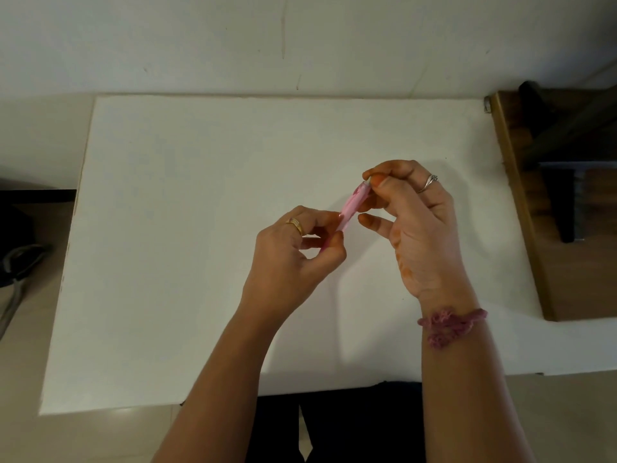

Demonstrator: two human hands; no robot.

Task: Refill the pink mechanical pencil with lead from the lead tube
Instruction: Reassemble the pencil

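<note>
The pink mechanical pencil [352, 207] is held tilted above the white table [200, 228], its upper end pointing up and right. My left hand [293, 255] pinches the pencil's lower part between thumb and fingers. My right hand [414, 222] pinches the small white cap end at the pencil's top between thumb and forefinger. The pencil's tip is hidden inside my left hand. No lead tube is visible.
A brown wooden piece of furniture [547, 228] stands along the table's right edge. Dark objects and a grey cable [16, 279] lie on the floor at the left. A wall runs behind the table's far edge.
</note>
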